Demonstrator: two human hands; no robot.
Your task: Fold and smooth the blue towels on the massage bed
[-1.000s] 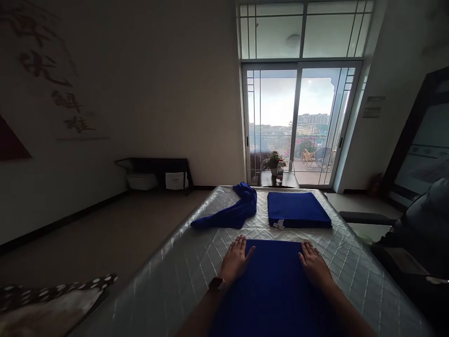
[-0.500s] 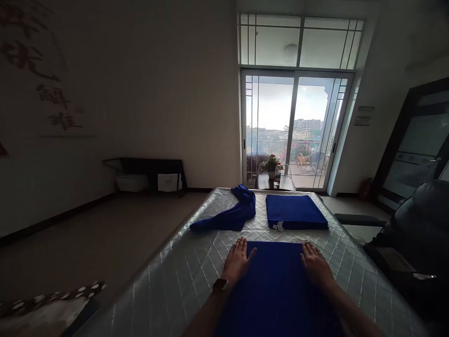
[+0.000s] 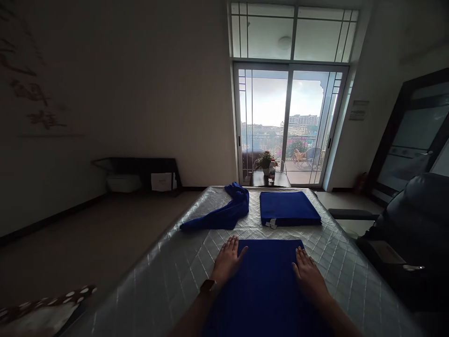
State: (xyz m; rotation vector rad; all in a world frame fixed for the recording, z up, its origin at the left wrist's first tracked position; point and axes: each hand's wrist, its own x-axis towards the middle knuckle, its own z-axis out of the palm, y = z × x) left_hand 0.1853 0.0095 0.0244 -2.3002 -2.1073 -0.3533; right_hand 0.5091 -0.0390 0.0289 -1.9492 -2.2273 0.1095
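A blue cloth (image 3: 266, 281), folded into a long flat strip, lies in front of me on the silvery quilted mattress (image 3: 168, 276). My left hand (image 3: 228, 260) rests flat on its left edge near the far end, fingers stretched out and thumb apart. On the right edge lies my right hand (image 3: 308, 271), also flat with the fingers extended, a little nearer to me than the far corner. Farther off sits a neat stack of folded blue cloth (image 3: 289, 206) with a white tag (image 3: 271, 223). Left of it lies a crumpled blue cloth (image 3: 224, 210).
Beyond the mattress stands a small table (image 3: 257, 178) with a potted plant (image 3: 266, 161) and a bottle (image 3: 272, 171), before a sliding glass door (image 3: 263, 112). A dark armchair (image 3: 417, 215) is close on the right. Polka-dotted fabric (image 3: 52, 302) shows at lower left.
My right hand has slid slightly toward me along the cloth's right edge. My left hand stays at the left edge. The whole view has shifted a little.
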